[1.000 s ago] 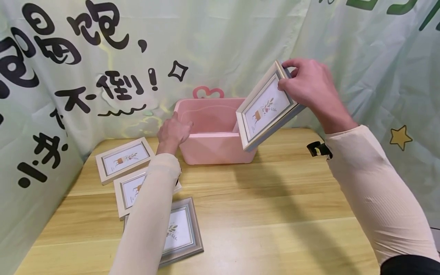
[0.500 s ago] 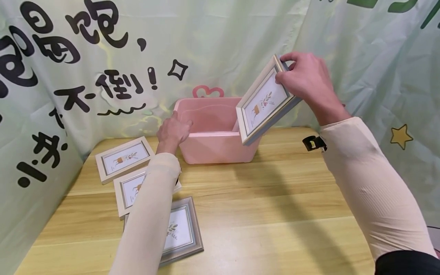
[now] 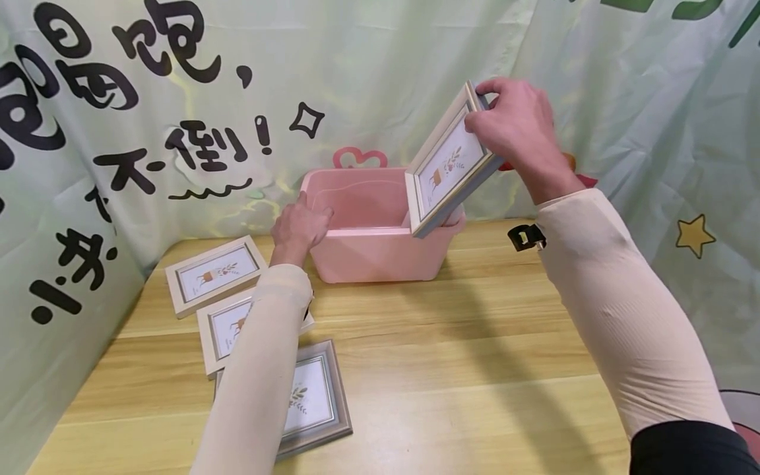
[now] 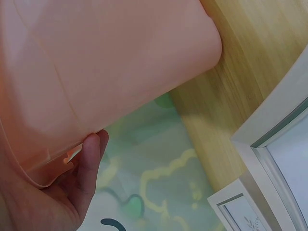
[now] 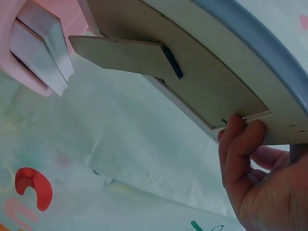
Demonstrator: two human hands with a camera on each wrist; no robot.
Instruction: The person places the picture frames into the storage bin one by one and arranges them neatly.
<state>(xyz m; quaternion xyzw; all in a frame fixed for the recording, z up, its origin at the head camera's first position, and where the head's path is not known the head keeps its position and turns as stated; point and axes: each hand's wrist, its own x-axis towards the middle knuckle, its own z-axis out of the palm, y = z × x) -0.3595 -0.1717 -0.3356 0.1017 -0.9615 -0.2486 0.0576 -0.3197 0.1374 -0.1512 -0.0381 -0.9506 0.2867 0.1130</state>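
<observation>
My right hand (image 3: 516, 128) pinches a pale picture frame (image 3: 442, 178) by its upper right edge. The frame tilts in front of the right end of a pink plastic bin (image 3: 377, 257), overlapping its rim in the head view. From the right wrist, the brown backing (image 5: 207, 72) shows, with its easel stand (image 5: 115, 55) swung out. Two white slabs (image 5: 41, 43) stand on edge inside the bin in that view. At the bin's left end, my left hand (image 3: 299, 227) grips the rim, thumb and fingers around the edge in the left wrist view.
Left on the wooden table (image 3: 451, 382) lie a cream picture frame (image 3: 178, 300), a second cream one (image 3: 208, 356) and a grey one (image 3: 341, 409), partly under my left sleeve. A printed curtain (image 3: 415, 79) hangs close behind the bin.
My right hand has moved up and to the left with the picture frame, uncovering more of the bin's right end. My left hand keeps its place on the rim.
</observation>
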